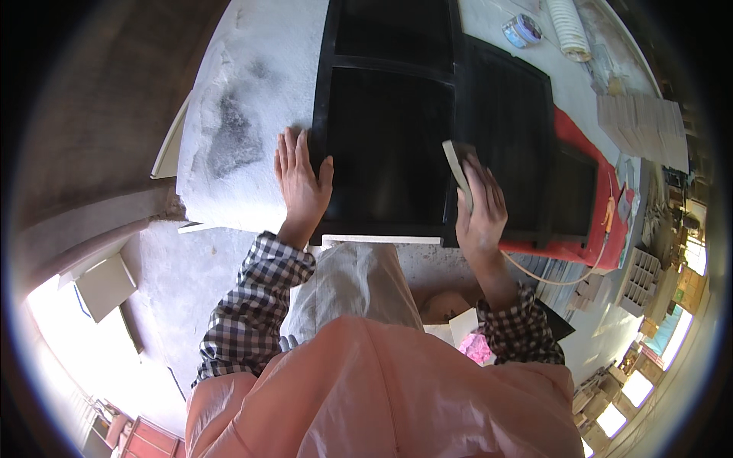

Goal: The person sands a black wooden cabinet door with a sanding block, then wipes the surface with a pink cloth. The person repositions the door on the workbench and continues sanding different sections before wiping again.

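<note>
A black framed panel (392, 149) lies in front of me on the work surface, its near end close to my body. My left hand (300, 177) rests flat with fingers spread at the panel's left edge, partly on the whitish, dusty sheet (246, 172). In my right hand (482, 209) is a thin, light-coloured flat block (457, 172), held between thumb and fingers over the panel's right frame strip. A second black panel (504, 137) lies to the right of the first. What the block's underside touches cannot be told.
Red cloth (618, 240) shows around the right-hand panels, with an orange-handled tool (609, 214) and a pale cord (550, 280) on that side. Farther off are a round tub (521, 31), a ribbed white hose (568, 28) and a stack of flat boards (641, 131).
</note>
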Demonstrator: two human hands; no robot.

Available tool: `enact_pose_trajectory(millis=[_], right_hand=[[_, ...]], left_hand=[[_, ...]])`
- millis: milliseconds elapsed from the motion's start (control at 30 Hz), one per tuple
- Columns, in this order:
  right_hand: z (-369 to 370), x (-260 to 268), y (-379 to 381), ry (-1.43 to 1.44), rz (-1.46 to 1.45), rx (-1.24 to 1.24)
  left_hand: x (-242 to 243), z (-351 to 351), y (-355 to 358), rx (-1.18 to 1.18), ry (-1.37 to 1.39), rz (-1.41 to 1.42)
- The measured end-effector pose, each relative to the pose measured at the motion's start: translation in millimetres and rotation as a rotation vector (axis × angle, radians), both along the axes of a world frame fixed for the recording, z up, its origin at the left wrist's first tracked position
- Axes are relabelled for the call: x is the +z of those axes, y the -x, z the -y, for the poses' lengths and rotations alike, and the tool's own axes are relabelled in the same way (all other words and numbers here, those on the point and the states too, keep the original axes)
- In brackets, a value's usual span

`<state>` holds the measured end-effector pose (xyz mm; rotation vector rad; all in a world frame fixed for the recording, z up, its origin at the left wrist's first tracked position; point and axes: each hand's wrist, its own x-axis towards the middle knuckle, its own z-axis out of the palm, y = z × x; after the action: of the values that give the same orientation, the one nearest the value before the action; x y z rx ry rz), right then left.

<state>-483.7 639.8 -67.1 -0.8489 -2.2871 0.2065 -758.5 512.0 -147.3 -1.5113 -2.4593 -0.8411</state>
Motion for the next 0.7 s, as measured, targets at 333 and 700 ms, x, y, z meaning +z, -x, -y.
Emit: enact_pose_trajectory(millis=[333, 700], right_hand=[[11, 15, 38, 0.468, 0.038, 0.026], [-156, 70, 129, 0.061, -0.121, 0.097]], left_hand=[[6, 18, 12, 0.096, 0.021, -0.003], [-8, -21, 17, -0.014, 0.038, 0.067]])
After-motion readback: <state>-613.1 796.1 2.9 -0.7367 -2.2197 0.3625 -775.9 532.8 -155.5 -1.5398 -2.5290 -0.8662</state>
